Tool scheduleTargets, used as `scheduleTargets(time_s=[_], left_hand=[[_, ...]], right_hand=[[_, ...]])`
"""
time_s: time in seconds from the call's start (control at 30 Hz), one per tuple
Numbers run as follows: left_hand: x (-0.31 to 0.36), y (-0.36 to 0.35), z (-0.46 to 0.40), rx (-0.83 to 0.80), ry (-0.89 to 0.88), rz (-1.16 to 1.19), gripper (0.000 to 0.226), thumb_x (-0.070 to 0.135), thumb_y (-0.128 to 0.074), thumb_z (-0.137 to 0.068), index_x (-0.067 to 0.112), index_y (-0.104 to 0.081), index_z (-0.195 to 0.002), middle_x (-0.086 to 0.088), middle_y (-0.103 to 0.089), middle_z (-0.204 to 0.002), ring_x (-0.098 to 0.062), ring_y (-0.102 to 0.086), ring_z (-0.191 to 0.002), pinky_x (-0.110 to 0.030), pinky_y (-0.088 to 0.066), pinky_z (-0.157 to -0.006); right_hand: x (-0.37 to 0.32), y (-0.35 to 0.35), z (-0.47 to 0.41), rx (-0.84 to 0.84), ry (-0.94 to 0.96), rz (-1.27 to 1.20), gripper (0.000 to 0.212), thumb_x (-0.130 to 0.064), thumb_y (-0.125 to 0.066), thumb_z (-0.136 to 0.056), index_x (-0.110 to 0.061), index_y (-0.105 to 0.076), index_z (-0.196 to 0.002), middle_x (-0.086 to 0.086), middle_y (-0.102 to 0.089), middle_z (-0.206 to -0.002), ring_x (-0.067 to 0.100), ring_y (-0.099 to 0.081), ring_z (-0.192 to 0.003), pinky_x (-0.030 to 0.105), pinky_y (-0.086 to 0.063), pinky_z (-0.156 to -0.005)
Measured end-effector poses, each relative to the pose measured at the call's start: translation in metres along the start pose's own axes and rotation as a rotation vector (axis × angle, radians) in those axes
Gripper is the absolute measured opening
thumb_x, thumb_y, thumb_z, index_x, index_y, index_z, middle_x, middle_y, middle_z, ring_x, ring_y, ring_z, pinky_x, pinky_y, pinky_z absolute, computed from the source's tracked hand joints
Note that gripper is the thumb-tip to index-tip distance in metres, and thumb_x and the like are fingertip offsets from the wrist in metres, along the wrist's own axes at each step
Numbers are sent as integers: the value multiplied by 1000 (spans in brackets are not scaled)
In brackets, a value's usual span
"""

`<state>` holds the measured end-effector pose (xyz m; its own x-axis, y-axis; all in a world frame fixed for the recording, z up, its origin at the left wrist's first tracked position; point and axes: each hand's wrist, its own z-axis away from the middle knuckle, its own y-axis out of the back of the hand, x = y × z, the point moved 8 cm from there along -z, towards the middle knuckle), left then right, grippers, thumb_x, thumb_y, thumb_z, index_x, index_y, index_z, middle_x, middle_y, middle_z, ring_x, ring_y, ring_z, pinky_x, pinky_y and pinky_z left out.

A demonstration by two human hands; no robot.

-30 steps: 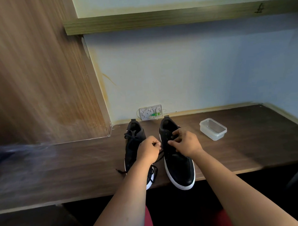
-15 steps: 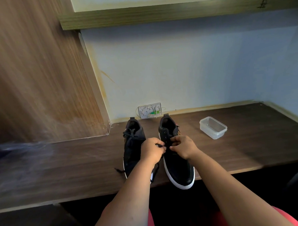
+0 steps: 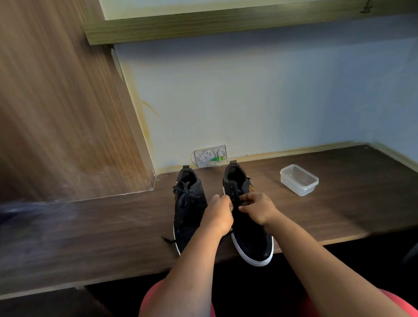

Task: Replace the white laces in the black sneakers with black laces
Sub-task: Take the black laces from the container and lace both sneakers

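Note:
Two black sneakers with white soles stand side by side on the dark wooden desk (image 3: 347,212), toes toward me. The left sneaker (image 3: 189,206) carries black laces tied in a bow near its tongue, and a loose lace end (image 3: 167,240) trails off its left side. Both hands work over the lace area of the right sneaker (image 3: 251,240), whose upper eyelets show bare. My left hand (image 3: 218,216) is closed and pinches a black lace at the shoe's left edge. My right hand (image 3: 257,207) pinches the lace on the other side. The lace itself is mostly hidden under my fingers.
A clear plastic container (image 3: 298,180) sits on the desk right of the shoes. A white wall socket box (image 3: 210,156) is mounted behind them. A wooden side panel (image 3: 59,116) rises at the left and a shelf (image 3: 222,22) runs overhead. The right sneaker's toe overhangs the desk's front edge.
Both hands have drawn closer together over the right sneaker's eyelets, the left hand shifting right and up toward the shoe. The sneakers have stayed in place.

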<state>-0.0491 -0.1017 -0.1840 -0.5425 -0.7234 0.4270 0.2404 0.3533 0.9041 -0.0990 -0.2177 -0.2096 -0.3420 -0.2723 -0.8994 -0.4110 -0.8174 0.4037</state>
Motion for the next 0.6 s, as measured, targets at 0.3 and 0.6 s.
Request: scheduleTargets(time_s=[0.3,0.6], left_hand=[[0,2,-2,74,-4,-5,16,17,-46,-100,7,-55,-109,-10,-49,-114,-26,-54,-99,-28,-38,-77],[1,0,-1,81,-21,-5,20,22,-42,-102,8,-56,-104,-8,-48,-108,-26,-55,-90,-32,-40,-74]], right_hand=[[-12,14,6,33,88,155,22,-22,-76,-81,-18,-71,-102,-3,-70,-85,10,-65,-82,24,-53,-79],[-24,77,9,-27,30,-476,22,-27,-46,-102,-14,-63,-98,-6,-42,-61,4,-35,-45,20,-23,-49]])
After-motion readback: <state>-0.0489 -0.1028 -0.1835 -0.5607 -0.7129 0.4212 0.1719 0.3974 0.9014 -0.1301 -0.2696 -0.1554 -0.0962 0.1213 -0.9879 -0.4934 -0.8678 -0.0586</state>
